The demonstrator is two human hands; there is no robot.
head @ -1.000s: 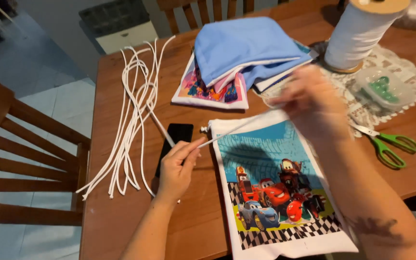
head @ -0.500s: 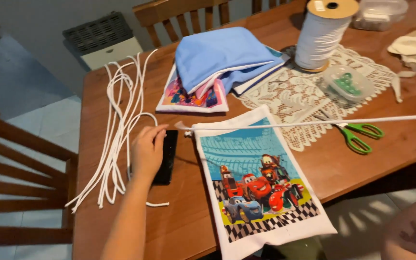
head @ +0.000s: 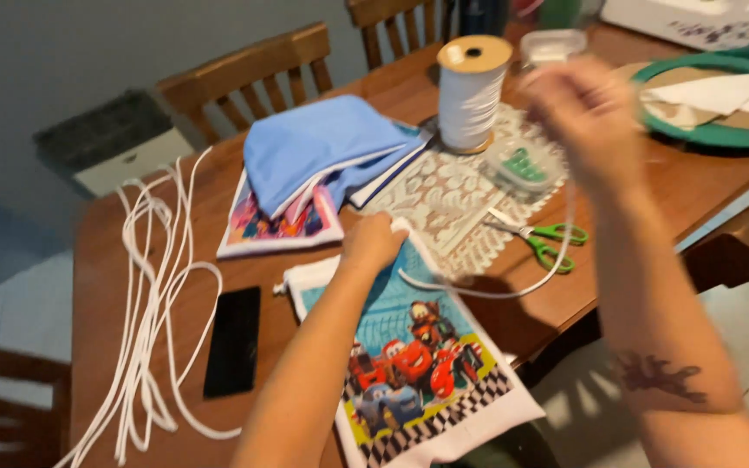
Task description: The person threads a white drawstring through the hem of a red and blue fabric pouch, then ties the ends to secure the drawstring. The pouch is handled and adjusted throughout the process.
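A white fabric bag (head: pixel 418 364) printed with cartoon cars lies at the near edge of the wooden table (head: pixel 106 251). My left hand (head: pixel 373 244) presses closed on the bag's top hem, where a white cord (head: pixel 496 290) comes out. The cord loops down and rises to my right hand (head: pixel 584 113), which is raised above the table and pinches its other end. My right hand is blurred.
Loose white cords (head: pixel 153 286) and a black phone (head: pixel 233 341) lie to the left. Blue folded fabric (head: pixel 322 152) sits on a printed piece. A cord spool (head: pixel 472 94), lace mat (head: pixel 452 195), green scissors (head: pixel 543 238) and green-rimmed tray (head: pixel 721 130) lie behind. Wooden chairs surround the table.
My left hand moved from beside the phone to the bag's top hem. My right hand came back into view, raised, and the cord now hangs slack instead of stretched straight rightward.
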